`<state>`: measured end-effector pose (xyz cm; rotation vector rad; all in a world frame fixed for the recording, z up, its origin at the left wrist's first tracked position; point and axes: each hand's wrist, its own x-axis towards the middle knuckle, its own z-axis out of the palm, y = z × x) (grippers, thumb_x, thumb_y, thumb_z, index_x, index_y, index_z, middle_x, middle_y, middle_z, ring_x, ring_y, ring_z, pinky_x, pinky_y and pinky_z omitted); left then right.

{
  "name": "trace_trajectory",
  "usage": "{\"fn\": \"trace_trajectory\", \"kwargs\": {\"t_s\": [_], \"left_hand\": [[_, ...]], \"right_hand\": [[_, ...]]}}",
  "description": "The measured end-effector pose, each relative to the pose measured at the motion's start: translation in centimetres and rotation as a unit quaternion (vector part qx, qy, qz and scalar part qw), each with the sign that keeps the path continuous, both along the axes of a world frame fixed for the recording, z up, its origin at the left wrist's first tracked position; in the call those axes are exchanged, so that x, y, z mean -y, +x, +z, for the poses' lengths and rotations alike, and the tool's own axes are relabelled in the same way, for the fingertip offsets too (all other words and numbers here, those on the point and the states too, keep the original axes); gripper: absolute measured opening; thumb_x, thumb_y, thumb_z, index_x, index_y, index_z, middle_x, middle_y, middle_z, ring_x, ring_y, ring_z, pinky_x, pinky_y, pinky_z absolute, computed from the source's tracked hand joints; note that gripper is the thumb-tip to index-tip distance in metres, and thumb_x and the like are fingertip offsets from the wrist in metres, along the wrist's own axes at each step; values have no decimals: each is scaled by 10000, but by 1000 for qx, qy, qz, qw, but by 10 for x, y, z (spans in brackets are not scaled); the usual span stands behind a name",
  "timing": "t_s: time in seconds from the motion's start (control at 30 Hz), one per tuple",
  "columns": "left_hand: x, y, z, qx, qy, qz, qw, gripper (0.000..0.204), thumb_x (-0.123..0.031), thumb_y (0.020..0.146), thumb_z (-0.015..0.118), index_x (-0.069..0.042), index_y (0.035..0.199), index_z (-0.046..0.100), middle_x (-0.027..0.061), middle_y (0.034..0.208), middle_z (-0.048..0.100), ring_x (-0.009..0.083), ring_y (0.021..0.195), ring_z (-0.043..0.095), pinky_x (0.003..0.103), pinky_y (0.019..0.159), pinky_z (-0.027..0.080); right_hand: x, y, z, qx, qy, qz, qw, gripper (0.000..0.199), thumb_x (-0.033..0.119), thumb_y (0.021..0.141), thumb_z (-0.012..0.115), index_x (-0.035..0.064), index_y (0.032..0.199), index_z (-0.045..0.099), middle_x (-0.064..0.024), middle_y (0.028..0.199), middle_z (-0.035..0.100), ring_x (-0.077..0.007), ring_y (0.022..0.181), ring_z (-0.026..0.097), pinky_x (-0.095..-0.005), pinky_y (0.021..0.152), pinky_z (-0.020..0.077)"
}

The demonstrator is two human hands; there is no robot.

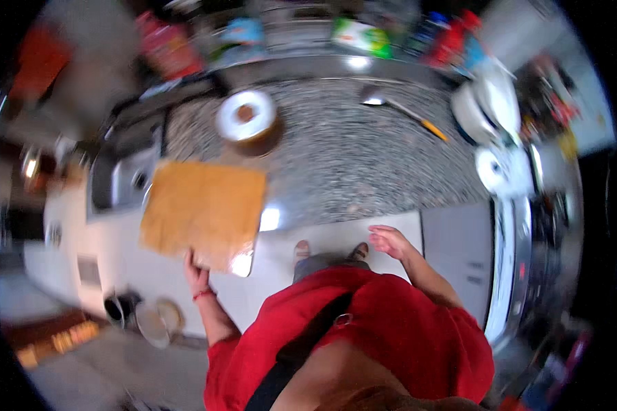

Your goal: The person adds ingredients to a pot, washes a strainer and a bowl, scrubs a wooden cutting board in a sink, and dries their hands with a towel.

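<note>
My left hand [197, 272] grips the near edge of a tan rectangular cutting board [206, 209], its fingers partly hidden at the rim. The board is tilted in the air off the counter's left front edge, close to the sink, and light glints off its near right corner. My right hand [389, 241] hangs free in front of the counter, fingers loosely spread and holding nothing. Just beyond the board stands a round pot with a pale lid and brown knob [245, 115]. Farther right on the counter lies a spoon-like utensil with an orange-tipped handle [411, 118].
A steel sink [125, 179] is set into the speckled grey counter [349, 164] at left. White pots [474, 113] and a white roll [490, 168] stand at the right, above the oven [514, 253]. Bottles and packets line the back ledge. Bins [158, 322] sit on the floor at left.
</note>
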<state>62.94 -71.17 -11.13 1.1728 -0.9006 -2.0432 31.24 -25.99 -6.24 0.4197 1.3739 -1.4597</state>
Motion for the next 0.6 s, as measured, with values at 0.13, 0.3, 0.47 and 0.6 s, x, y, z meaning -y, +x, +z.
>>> {"fn": "trace_trajectory", "kwargs": {"t_s": [0.13, 0.3, 0.47, 0.6], "left_hand": [[5, -6, 11, 145, -263, -183, 936, 620, 83, 653, 577, -24, 1210, 325, 129, 1195, 379, 222, 1073, 380, 340, 905, 334], [10, -30, -46, 291, -357, -335, 822, 433, -64, 771, 511, 2, 1173, 362, 130, 1171, 391, 227, 1038, 398, 337, 870, 353], [-1, -84, -82, 350, -314, -433, 769, 383, -88, 783, 491, -4, 1140, 383, 122, 1120, 408, 220, 985, 411, 330, 831, 364], [-7, -108, -98, 404, -311, -478, 715, 345, -107, 792, 476, -9, 1114, 400, 116, 1080, 421, 214, 943, 422, 324, 800, 373]], "right_hand": [[-9, 14, -7, 14, -21, -79, 997, 328, 203, 743, 587, 76, 1030, 491, -61, 819, 558, -137, 689, 554, -272, 601, 482], [-40, 29, -17, 2, -33, -125, 992, 294, 223, 721, 605, 79, 954, 503, -48, 781, 545, -130, 695, 538, -252, 565, 453], [-93, 61, -34, -12, -36, -206, 978, 297, 211, 727, 588, 74, 977, 505, -58, 829, 562, -157, 728, 549, -277, 600, 455], [-143, 86, -40, -23, 10, -234, 972, 277, 203, 735, 565, 55, 964, 515, -47, 814, 562, -163, 720, 542, -279, 623, 456]]}}
